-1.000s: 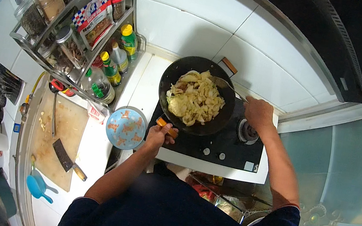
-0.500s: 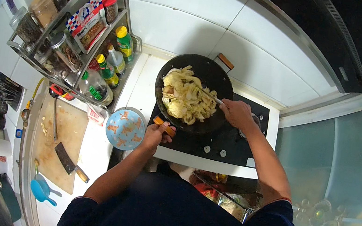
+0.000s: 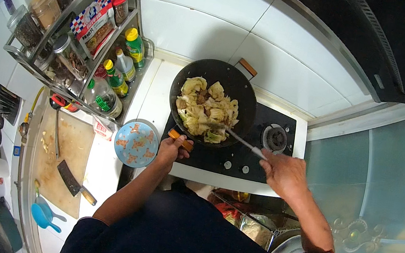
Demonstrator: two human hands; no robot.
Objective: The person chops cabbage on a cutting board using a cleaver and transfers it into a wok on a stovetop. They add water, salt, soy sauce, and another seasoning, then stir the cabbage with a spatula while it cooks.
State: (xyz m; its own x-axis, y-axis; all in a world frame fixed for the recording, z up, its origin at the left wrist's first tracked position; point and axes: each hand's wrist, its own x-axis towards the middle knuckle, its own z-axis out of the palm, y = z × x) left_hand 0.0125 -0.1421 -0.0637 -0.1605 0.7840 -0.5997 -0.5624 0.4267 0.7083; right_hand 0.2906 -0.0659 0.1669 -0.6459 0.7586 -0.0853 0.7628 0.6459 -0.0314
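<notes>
A black wok (image 3: pixel 246 94) with two wooden handles sits on the black gas stove (image 3: pixel 202 161). Chopped cabbage (image 3: pixel 200 106) with some browner pieces lies heaped inside it. My left hand (image 3: pixel 171 148) is closed round the near wooden handle (image 3: pixel 180 140). In my right hand (image 3: pixel 284 174) is the handle end of a metal spatula (image 3: pixel 245 143), held to the right of the wok. Its blade reaches into the near side of the cabbage, partly hidden by the food.
Left of the stove stands a blue patterned bowl (image 3: pixel 137 143). A cleaver (image 3: pixel 70 178) and a ladle (image 3: pixel 57 132) lie on the cutting board (image 3: pixel 68 121). A rack (image 3: pixel 138 10) holds jars and bottles. Right of the wok is a bare burner (image 3: pixel 274 138).
My right hand has drawn back toward me and to the right with the spatula. The cabbage has been turned and lies differently. My left hand stays on the wok handle.
</notes>
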